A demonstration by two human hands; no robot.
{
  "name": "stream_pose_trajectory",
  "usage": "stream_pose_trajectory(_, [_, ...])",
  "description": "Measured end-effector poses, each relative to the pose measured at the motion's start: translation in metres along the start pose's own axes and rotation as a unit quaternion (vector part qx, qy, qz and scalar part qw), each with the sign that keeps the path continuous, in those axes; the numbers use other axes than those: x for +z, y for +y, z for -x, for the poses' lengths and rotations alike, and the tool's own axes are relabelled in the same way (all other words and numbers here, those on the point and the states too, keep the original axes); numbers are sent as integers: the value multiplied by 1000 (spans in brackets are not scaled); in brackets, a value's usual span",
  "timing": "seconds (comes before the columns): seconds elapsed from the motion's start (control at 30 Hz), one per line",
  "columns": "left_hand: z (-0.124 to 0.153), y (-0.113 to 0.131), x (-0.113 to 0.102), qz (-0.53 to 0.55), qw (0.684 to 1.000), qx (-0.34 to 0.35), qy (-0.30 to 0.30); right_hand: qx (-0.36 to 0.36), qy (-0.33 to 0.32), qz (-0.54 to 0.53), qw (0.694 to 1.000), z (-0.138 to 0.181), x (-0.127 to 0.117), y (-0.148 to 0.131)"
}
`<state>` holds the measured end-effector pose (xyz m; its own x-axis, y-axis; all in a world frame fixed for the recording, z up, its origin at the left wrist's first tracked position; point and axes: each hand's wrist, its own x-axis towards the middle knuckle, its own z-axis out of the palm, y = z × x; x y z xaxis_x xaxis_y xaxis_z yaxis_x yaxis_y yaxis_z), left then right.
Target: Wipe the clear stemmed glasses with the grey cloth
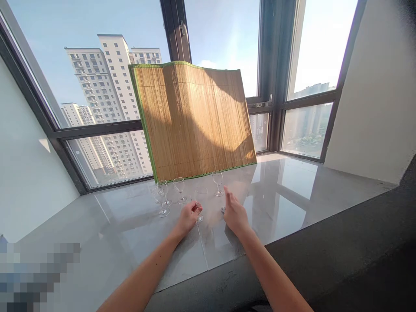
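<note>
My left hand (189,217) is closed around the stem of a clear stemmed glass (201,193), which stands upright on the grey tiled sill. To its right is my right hand (235,212), with at least one finger pointing forward and others bent. A small greyish thing (223,209) shows at its thumb side, too little of it to name. Just beyond those fingertips stands another stemmed glass (218,183), apart from them as far as I can see. Left of my left hand, more stemmed glasses (179,189) stand upright, two of them (164,211) overlapping in view.
A bamboo mat (198,121) with green edging leans against the dark window frame (177,32) behind the glasses. The glossy tiled sill (136,242) ends at a front edge below my forearms. White walls (373,99) close both sides.
</note>
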<state>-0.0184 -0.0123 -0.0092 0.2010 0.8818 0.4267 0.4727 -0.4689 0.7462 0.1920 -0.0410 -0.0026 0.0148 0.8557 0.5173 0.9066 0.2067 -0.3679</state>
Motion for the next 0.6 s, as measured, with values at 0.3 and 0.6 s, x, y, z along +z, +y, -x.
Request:
stream_pose_trajectory(0.3, [-3, -7, 5, 18, 1000, -17, -12, -10, -91, 20, 996, 18, -10, 5])
stream_pose_trajectory(0.6, [0, 2, 4, 59, 997, -21, -42, -89, -189, -44, 977, 25, -37, 27])
